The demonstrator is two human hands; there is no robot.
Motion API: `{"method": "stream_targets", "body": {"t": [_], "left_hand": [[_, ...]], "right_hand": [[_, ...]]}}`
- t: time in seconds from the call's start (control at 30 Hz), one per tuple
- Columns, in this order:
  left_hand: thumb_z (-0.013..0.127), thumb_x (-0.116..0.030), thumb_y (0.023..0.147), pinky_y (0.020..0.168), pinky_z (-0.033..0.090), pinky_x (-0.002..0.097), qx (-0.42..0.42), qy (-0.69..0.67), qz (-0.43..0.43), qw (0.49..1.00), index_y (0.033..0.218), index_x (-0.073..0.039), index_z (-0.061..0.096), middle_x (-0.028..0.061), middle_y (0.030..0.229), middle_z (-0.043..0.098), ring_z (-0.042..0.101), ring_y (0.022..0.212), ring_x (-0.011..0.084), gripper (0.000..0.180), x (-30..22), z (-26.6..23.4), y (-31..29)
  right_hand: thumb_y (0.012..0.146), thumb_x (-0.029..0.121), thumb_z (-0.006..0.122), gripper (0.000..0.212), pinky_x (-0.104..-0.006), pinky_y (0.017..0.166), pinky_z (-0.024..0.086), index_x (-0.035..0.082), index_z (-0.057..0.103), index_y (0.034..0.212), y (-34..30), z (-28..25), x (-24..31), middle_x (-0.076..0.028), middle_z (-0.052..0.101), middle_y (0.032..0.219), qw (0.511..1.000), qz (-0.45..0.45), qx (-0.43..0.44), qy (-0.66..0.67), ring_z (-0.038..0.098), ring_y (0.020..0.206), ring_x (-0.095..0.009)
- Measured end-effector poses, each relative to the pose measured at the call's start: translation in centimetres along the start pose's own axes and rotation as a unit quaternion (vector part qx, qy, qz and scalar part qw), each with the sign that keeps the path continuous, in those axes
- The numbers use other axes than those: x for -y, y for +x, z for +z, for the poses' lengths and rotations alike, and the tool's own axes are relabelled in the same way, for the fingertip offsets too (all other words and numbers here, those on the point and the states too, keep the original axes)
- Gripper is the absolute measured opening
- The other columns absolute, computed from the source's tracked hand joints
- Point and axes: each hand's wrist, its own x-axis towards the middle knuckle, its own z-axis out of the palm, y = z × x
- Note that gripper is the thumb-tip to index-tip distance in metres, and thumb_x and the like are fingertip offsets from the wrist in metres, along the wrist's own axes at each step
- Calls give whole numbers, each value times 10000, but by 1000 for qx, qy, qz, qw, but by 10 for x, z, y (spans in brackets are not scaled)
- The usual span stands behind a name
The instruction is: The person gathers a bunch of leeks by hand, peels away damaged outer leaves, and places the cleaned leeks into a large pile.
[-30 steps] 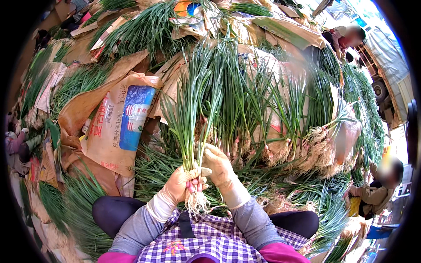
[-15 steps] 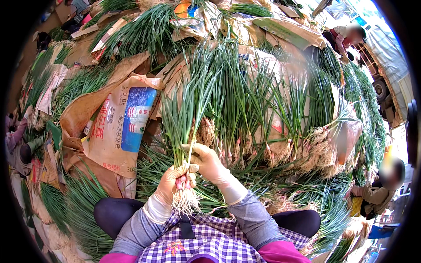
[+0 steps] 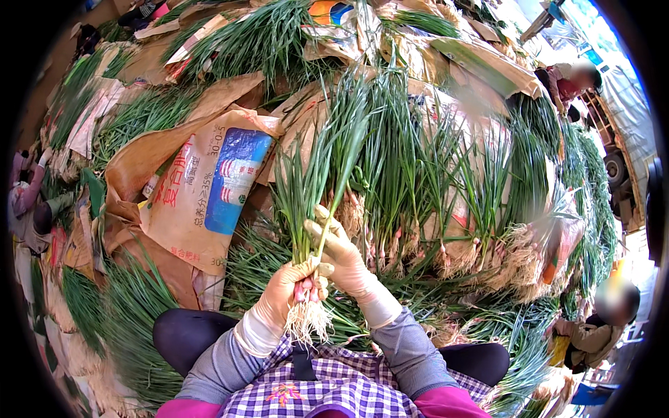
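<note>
Spring onions (image 3: pixel 300 233) in left-hand grip (image 3: pixel 284 287), roots (image 3: pixel 309 323) free beyond its edge, right-hand grip (image 3: pixel 345 259) around one stalk (image 3: pixel 325 233).

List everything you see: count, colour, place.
plant bunch: one, green with pink bulbs, centre
single stalk: one, pale green, beside the bunch
heaped plants: countless, green, all around
printed sack: one, tan and blue, left of centre
other sacks: several, mostly tan, among the plants
wheel: one, dark, upper right
other people: at least four, mixed clothing, both sides
apron: one, checked purple, bottom centre
left hand: one, gloved cream, gripping the bunch
right hand: one, gloved cream, touching the stalk
</note>
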Motion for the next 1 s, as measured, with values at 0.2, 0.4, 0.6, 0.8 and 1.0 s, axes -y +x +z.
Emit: {"method": "stream_targets", "body": {"t": [0.2,0.4,0.6,0.8,1.0], "left_hand": [[535,-220,911,584,437,287,21,-5,-11,1000,896,59,574,40,554,492,471,486,135,282,-11,-1,-8],[547,-179,908,611,419,280,121,63,117,984,844,-53,483,8,628,457,473,573,110,155,-18,17,-21],[566,-20,853,816,523,521,171,45,138,974,1024,-79,470,125,1008,551,606,722,189,205,-33,10,-19],[526,53,826,707,532,464,59,30,54,996,1214,-156,465,92,1217,519,563,798,223,445,-22,-13,17],[546,55,815,658,487,393,124,-33,82,988,1246,-210,465,72,1208,562,540,751,209,512,-17,-1,6]], "right_hand": [[752,-93,603,212,-303,797,489,32,659,914,8,-2,13,-93,627,982,980,-131,6,-152,607,916,-234],[756,66,602,153,-346,727,504,106,635,900,-2,-10,8,-81,651,876,820,30,110,-560,630,811,-263],[821,252,602,354,-374,920,453,111,611,1145,19,-54,7,-113,659,1022,795,223,284,-487,629,950,-254],[831,281,603,330,-341,681,524,43,586,1059,122,-81,-40,-138,658,843,690,230,-160,-668,652,766,-247],[889,150,491,225,-288,638,510,75,635,1044,68,-180,17,-125,664,864,793,27,-331,-510,630,684,-204]]}}
